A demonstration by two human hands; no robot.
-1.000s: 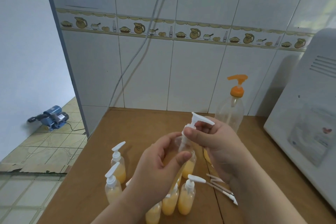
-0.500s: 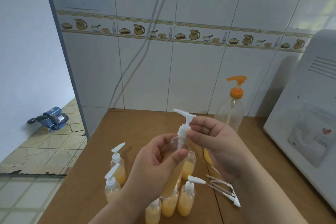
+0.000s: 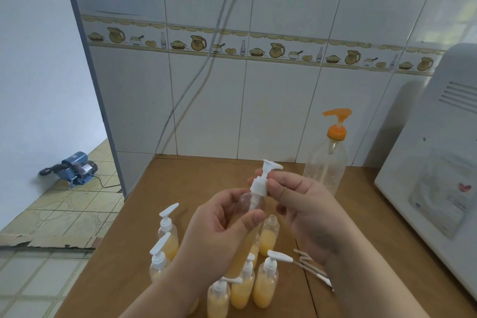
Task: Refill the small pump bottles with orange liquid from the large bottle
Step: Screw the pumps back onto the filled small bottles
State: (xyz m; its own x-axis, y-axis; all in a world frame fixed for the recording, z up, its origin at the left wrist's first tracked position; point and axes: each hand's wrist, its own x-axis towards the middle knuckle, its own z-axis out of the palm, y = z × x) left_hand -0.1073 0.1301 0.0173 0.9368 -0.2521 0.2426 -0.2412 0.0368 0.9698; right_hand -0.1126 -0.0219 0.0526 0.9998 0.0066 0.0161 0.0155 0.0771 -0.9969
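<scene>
My left hand (image 3: 219, 230) grips a small clear bottle (image 3: 244, 248) of orange liquid, held tilted above the table. My right hand (image 3: 304, 204) pinches the collar of its white pump head (image 3: 260, 183), which sits at the bottle's neck. The large bottle (image 3: 325, 165) with an orange pump stands behind my right hand and looks nearly empty. Several small pump bottles with orange liquid (image 3: 265, 279) stand on the wooden table (image 3: 165, 214) below my hands. One small bottle without a pump (image 3: 269, 235) stands among them.
Loose white pump heads with tubes (image 3: 315, 271) lie on the table under my right wrist. A white appliance (image 3: 433, 175) fills the right side. A tiled wall rises behind the table. A blue motor (image 3: 74, 169) sits on the floor at the left.
The pump head has turned between my right fingers, its nozzle swinging from right to left and back to the right. The bottle stays in my left hand.
</scene>
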